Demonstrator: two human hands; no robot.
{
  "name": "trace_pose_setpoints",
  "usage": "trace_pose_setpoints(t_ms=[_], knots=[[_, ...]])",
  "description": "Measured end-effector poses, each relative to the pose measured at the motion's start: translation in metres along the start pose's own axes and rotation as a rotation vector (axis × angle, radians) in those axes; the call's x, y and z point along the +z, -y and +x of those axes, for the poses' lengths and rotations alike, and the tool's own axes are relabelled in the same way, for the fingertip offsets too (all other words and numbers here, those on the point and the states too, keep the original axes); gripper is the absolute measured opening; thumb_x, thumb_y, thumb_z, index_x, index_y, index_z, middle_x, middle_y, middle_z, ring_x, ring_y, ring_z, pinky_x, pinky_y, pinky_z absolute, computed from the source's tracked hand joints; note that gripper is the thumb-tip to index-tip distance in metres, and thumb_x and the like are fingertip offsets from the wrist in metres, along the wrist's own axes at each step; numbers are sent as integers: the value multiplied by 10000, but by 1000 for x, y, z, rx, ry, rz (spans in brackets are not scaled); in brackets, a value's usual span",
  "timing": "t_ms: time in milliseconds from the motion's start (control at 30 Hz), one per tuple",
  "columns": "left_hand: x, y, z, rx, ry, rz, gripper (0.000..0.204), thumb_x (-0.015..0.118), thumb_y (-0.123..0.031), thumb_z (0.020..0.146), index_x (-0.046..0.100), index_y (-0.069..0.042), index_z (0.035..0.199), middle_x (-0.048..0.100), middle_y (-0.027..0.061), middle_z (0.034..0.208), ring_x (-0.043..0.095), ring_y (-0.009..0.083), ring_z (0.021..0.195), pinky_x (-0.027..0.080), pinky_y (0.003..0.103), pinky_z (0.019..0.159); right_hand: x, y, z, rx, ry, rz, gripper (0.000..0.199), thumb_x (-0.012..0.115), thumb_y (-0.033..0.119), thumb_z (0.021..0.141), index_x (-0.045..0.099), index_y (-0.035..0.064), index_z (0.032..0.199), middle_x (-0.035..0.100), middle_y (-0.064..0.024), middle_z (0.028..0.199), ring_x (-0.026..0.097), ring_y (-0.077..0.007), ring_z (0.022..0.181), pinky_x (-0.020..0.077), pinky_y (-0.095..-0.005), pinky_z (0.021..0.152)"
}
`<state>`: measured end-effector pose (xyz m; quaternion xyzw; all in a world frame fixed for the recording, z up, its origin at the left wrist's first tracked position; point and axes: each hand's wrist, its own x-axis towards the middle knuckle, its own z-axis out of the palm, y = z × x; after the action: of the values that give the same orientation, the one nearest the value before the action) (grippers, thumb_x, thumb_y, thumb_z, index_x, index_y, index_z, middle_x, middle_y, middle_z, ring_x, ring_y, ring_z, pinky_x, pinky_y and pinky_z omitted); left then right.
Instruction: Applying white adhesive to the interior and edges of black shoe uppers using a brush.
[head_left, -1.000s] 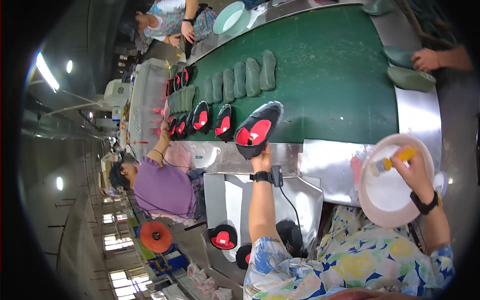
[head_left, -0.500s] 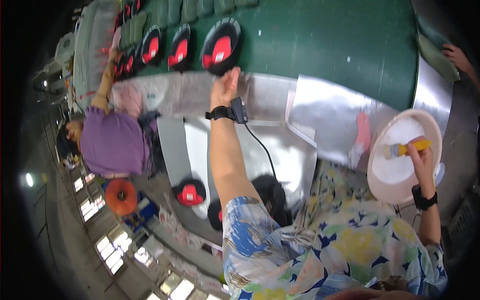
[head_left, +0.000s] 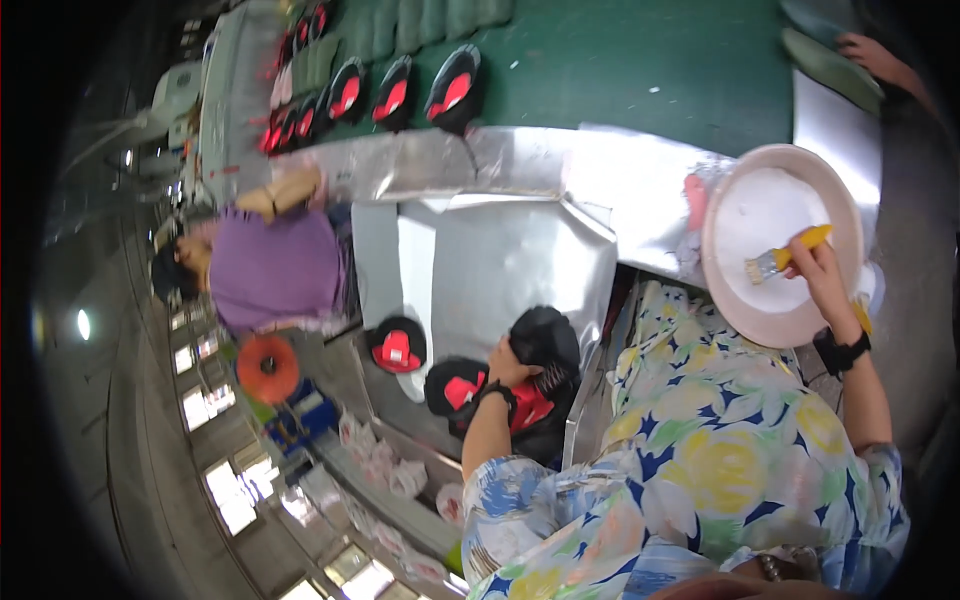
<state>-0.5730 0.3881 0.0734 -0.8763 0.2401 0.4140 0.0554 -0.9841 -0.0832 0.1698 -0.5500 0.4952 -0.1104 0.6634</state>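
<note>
My left hand (head_left: 512, 366) grips a black shoe upper (head_left: 545, 345) in a small pile of black-and-red uppers on the metal tray beside me; its fingertips are partly hidden. Another upper with red inside (head_left: 458, 391) lies against that wrist. In my right hand (head_left: 822, 280) is a paintbrush (head_left: 768, 265) with a yellow handle and pale bristles, held by the handle above a pale pink basin (head_left: 712, 235) of white liquid (head_left: 770, 205). A single black-and-red upper (head_left: 396, 346) sits apart, left of the pile.
Black-and-red shoes (head_left: 455, 90) stand in a row on the green belt (head_left: 620, 60), with grey-green sole-shaped pieces (head_left: 420, 25) behind them. A pink cloth (head_left: 694, 200) lies beside the basin. A co-worker in purple (head_left: 275, 268) is at the left; another person's hand (head_left: 870, 55) shows far right.
My left hand has left the shoe on the belt and come back to the pile of uppers. The brush stays over the basin in my right hand, and the whole view has shifted.
</note>
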Motion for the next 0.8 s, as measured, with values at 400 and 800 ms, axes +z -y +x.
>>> trace_pose_setpoints(t_ms=[400,800], knots=[[-55,-188,10,590,-738,161,711,750,-212,757,430,-9,1358,448,226,1376,413,381,1281,342,475,1047,11,-22,0,-258,-270,-265,231,672,219,900,599,1,884,615,-82,737,564,-126,655,448,-268,580],[-126,-241,44,949,-481,12,458,553,15,792,538,-68,1242,583,167,1170,560,334,1056,479,379,893,15,-17,8,-532,19,-853,193,665,122,816,575,15,948,641,-173,900,627,-368,861,496,-442,760]])
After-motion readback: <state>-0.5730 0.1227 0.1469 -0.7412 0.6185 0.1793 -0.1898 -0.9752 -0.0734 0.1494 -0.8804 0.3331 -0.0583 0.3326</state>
